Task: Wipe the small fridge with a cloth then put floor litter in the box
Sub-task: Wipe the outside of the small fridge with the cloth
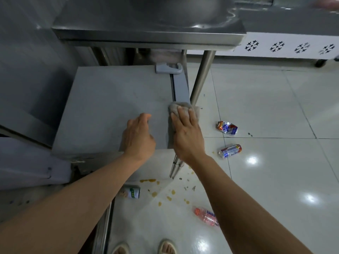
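Observation:
The small grey fridge [110,107] stands under a steel table, seen from above. A beige cloth [177,107] lies at the right edge of its top, and my right hand [187,132] presses flat on it with straight fingers. My left hand [139,136] rests on the fridge top just left of the cloth, its fingers loosely curled and holding nothing. Litter lies on the white tiled floor: a crushed can [227,127], a red and blue can [230,150], a green and white can [131,192] and a pink plastic bottle [206,216]. No box is in view.
The steel table [146,36] overhangs the back of the fridge, and its leg [201,77] stands right beside the cloth. Brown spill spots [168,197] mark the floor near the fridge's front. A white cabinet with snowflake cut-outs [289,46] stands at the far right. My sandalled feet [145,247] are below.

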### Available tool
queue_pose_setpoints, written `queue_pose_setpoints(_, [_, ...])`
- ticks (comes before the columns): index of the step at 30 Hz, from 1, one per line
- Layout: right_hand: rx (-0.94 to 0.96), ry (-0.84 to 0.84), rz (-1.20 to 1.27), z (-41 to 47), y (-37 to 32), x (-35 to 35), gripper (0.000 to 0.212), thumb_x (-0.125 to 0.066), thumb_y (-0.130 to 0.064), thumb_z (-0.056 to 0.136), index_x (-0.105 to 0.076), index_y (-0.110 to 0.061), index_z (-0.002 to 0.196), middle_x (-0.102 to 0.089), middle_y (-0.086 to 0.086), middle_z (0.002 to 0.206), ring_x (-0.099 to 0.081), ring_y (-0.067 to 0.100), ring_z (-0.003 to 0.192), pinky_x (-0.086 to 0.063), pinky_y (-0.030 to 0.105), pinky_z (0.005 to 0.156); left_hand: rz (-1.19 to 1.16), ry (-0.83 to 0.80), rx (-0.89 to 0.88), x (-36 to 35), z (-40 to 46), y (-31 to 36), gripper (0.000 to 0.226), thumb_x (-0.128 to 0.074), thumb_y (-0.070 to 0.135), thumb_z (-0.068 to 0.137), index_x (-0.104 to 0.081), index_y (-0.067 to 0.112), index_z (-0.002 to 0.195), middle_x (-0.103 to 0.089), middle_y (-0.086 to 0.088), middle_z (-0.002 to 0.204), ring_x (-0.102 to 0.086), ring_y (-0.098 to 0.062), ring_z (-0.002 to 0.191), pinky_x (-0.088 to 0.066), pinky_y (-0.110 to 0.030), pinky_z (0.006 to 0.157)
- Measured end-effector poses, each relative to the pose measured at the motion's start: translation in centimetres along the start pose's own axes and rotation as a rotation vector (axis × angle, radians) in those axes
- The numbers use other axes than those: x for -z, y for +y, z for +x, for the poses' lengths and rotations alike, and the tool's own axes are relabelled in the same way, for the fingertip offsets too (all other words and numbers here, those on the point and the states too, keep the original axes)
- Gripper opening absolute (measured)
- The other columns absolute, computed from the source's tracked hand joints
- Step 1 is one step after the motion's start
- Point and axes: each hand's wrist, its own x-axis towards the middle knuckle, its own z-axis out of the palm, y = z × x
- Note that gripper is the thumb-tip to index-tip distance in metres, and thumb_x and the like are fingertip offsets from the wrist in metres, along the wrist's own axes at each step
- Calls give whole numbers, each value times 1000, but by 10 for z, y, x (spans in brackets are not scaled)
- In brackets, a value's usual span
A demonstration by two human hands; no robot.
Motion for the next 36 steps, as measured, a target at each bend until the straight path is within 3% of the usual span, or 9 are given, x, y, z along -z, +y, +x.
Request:
queue_pose_setpoints(2, [7,65,45,-30,-5,-8,62,-37,-15,92,-17,-16,151,-6,2,159,5,29,146,-8,42,121,-19,-21,4,-1,5,0,51,-48,-3,79,-42,9,128,-51,-19,125,-41,-36,119,-41,-46,95])
queue_pose_setpoints(5, [-4,33,59,-35,-2,-13,66,-39,-13,91,-12,-20,151,-1,-1,160,11,26,146,-4,38,121,-45,-68,24,-1,17,-1,52,-47,0,82,-38,16,130,-49,-18,127,-47,-35,116,-43,-42,95])
queue_pose_setpoints(11, [7,-48,-56,43,8,-3,71,-39,-36,92,-4,-18,152,3,2,159,10,29,146,-2,43,120,-60,-63,-17,-1,56,1,53,-47,-2,81,-39,14,131,-50,-17,129,-47,-33,118,-43,-39,95])
queue_pose_setpoints(21, [-84,-16,-86,149,10,5,72,-45,-35,90,-9,-19,151,-1,3,159,7,33,145,-3,46,120,-95,-92,-47,6,117,-13,53,-47,0,84,-37,15,134,-44,-14,135,-44,-28,122,-38,-39,104])
queue_pose_setpoints(25, [-75,10,-112,141,5,4,64,-36,-27,93,-12,-16,151,-3,3,159,4,30,146,-5,44,120,-104,-101,-32,13,129,-21,53,-46,0,83,-38,15,133,-45,-14,134,-47,-29,119,-40,-40,101])
queue_pose_setpoints(30, [-26,46,22,95,-13,-3,52,-26,-22,98,-20,-15,150,-6,-1,159,7,25,147,3,37,121,-109,-135,-24,19,133,-22,52,-45,0,83,-37,15,133,-45,-15,135,-47,-31,119,-40,-42,101])
queue_pose_setpoints(32, [22,21,-3,76,-21,-9,53,-19,-28,98,-21,-16,150,-7,-1,159,6,23,147,-1,38,121,-112,-148,-28,20,132,-23,53,-46,0,84,-37,15,133,-44,-14,135,-46,-30,120,-40,-41,101])
queue_pose_setpoints(36, [67,6,-8,92,-15,-6,56,-24,-29,95,-21,-16,150,-11,4,159,-2,25,147,-9,42,120,-105,-169,-40,20,124,-28,55,-47,0,84,-34,17,136,-42,-12,137,-45,-29,122,-40,-42,102])
